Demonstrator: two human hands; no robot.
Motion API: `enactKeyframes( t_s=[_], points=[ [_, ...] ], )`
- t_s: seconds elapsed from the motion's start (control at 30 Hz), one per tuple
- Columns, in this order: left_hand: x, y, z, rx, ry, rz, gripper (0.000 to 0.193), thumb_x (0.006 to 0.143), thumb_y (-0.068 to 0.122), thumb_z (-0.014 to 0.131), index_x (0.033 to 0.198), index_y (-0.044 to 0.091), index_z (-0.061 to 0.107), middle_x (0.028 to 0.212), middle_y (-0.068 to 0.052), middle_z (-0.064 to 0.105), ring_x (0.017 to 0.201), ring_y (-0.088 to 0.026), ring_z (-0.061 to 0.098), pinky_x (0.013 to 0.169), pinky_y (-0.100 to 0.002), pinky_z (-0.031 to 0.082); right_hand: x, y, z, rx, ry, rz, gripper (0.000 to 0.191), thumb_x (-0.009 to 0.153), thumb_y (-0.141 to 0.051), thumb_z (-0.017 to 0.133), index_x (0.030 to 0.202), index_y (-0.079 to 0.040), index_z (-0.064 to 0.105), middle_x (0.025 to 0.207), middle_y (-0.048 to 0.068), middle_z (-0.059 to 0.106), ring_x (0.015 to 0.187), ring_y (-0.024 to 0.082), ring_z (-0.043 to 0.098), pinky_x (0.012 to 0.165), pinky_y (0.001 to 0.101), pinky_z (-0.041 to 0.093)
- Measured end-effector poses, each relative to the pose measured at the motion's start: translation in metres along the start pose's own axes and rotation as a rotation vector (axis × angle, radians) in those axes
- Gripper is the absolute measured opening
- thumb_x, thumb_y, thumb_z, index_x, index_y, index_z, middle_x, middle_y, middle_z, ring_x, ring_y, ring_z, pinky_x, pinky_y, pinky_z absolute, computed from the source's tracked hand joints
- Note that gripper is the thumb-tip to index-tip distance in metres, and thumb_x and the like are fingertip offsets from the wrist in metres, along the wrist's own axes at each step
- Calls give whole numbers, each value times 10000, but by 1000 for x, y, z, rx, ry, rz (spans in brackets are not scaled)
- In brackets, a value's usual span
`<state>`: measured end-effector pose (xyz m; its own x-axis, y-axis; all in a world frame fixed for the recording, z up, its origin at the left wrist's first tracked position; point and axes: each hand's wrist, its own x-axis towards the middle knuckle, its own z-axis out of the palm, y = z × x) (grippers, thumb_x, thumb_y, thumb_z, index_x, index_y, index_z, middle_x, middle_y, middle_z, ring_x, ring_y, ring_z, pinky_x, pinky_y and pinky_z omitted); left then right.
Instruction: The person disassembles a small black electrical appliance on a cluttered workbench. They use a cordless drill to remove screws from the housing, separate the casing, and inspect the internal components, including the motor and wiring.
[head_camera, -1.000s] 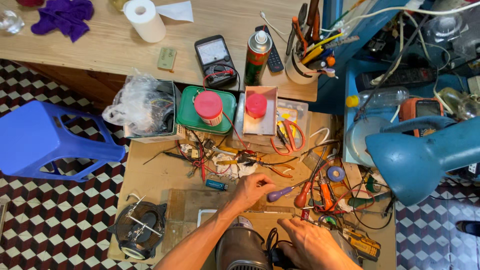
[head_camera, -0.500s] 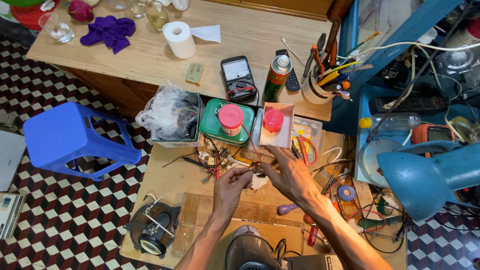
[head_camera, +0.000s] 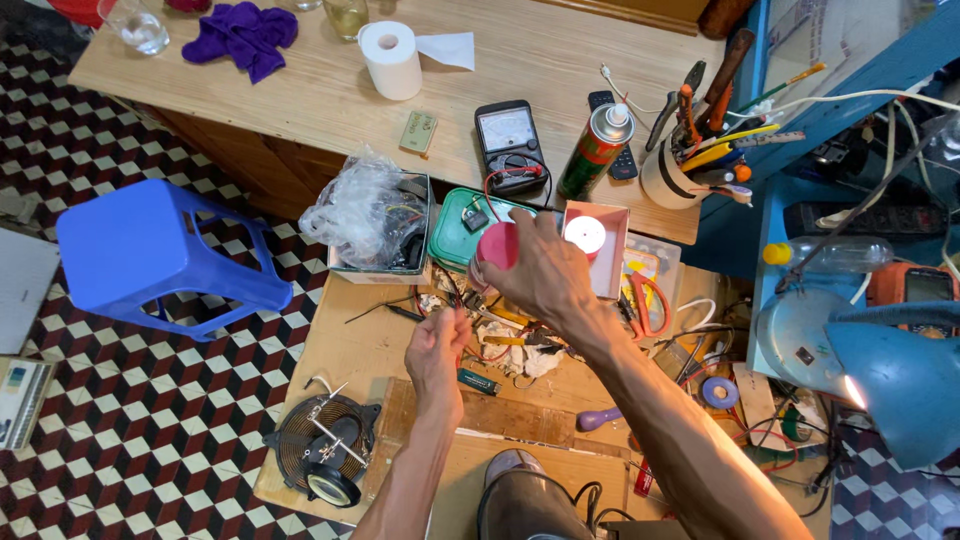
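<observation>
My right hand (head_camera: 540, 272) reaches forward and grips a small round jar with a pink lid (head_camera: 497, 246) over the right end of a green tray (head_camera: 450, 228). Lower down, my left hand (head_camera: 437, 350) has its fingertips pinched on a thin dark wire (head_camera: 452, 292) above a tangle of wires and small parts (head_camera: 505, 345) on the low wooden board. Just right of the jar, a white open box (head_camera: 612, 262) holds a second pink-lidded jar (head_camera: 585, 235).
On the upper wooden table (head_camera: 300, 110) lie a multimeter (head_camera: 510, 145), spray can (head_camera: 597, 150), tool cup (head_camera: 690, 165), paper roll (head_camera: 392, 60) and purple cloth (head_camera: 245, 35). A blue stool (head_camera: 150, 250) stands left. A blue lamp (head_camera: 880, 370) is right, a copper coil (head_camera: 325, 450) lower left.
My right hand left the wire pile, moved forward and closed on the pink-lidded jar in the green tray. My left hand stayed pinched near the wires. The camera shifted.
</observation>
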<state>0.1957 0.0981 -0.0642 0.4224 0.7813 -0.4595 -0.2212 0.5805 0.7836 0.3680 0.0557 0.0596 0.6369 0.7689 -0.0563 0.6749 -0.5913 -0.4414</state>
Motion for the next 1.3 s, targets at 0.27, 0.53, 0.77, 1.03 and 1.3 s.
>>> enactKeyframes(
  t_s=[0.27, 0.53, 0.77, 1.03, 1.3],
  points=[
    [-18, 9, 45, -429, -300, -138, 540, 962, 354, 654, 1338, -27, 587, 1438, -138, 573, 1439, -282, 475, 1132, -432, 453, -112, -23, -34, 300, 184, 190, 768, 745, -511, 780, 1319, -26, 622, 1161, 217, 616, 1061, 390, 659, 870, 475, 541],
    [-22, -9, 38, -332, -245, -196, 511, 1029, 300, 688, 1402, -31, 577, 1240, -152, 646, 1098, -251, 633, 885, -377, 549, -132, -13, -39, 341, 96, 168, 749, 748, -459, 805, 1337, -53, 584, 1174, 185, 608, 1037, 369, 680, 873, 457, 564],
    [-6, 4, 41, -262, -373, -505, 364, 927, 244, 670, 1207, 10, 658, 1037, -151, 730, 845, -230, 747, 741, -378, 631, -147, 21, -75, 35, 10, -658, 767, 811, -210, 764, 1517, -152, 472, 1498, 172, 504, 1229, 404, 669, 1015, 440, 570],
    [5, -3, 47, -226, -300, -280, 326, 925, 216, 748, 1184, 35, 666, 1131, -108, 752, 805, -140, 703, 706, -323, 596, -130, -12, -94, 287, -329, 336, 811, 816, -492, 756, 1442, -67, 462, 1383, 173, 590, 1133, 324, 697, 933, 461, 558],
    [21, -11, 32, -366, -269, -461, 345, 920, 289, 756, 1146, 42, 670, 1096, -81, 730, 942, -210, 733, 849, -429, 620, -138, 28, -112, 213, -45, -338, 747, 697, -315, 792, 1367, -88, 553, 1357, 194, 553, 1199, 365, 599, 946, 452, 527]
  ],
)
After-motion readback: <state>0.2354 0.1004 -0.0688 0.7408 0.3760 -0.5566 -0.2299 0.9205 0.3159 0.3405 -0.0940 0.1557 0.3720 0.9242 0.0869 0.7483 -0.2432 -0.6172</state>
